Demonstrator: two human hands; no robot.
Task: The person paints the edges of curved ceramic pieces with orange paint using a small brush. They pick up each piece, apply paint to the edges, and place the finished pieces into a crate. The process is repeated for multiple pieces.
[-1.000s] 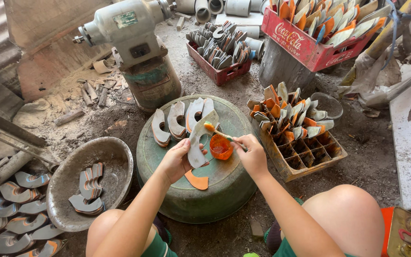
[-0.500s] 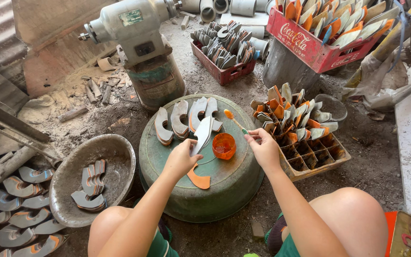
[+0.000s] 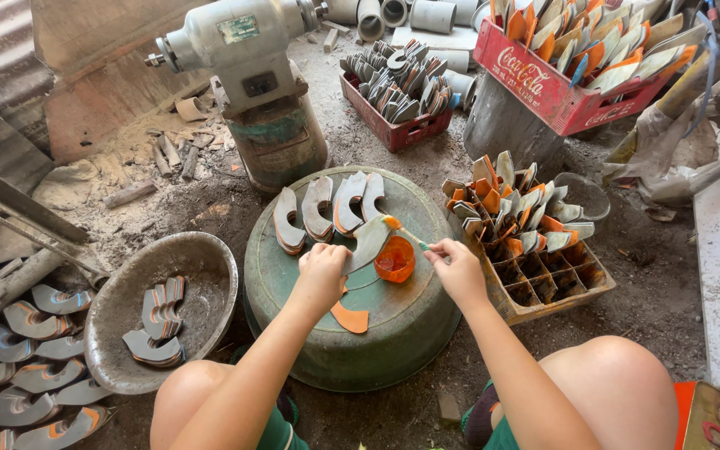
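The left hand [image 3: 320, 271] pinches a curved grey sole piece [image 3: 368, 242] at frame centre, above the upturned green basin [image 3: 393, 333]. The right hand [image 3: 457, 268] grips a thin brush [image 3: 406, 233], its orange tip on the piece's upper end; half a second ago it hovered clear. A small orange paint cup [image 3: 394, 259] sits beneath. A red crate [image 3: 556, 87] with white lettering stands upper right.

A grey bench grinder [image 3: 243, 50] stands on a green pedestal [image 3: 281, 146] at the back. Left, a metal basin [image 3: 118, 308] holds a few curved grey pieces [image 3: 156, 329]; more lie on the ground [image 3: 18, 367] beside it. A divided wooden box [image 3: 543, 283] (right) is packed with grey and orange pieces. Behind it, a red crate [image 3: 552, 92] rests on a grey drum [image 3: 502, 125], and a smaller red crate [image 3: 393, 129] sits nearby. Pale pipes [image 3: 393, 12] lie along the top edge.
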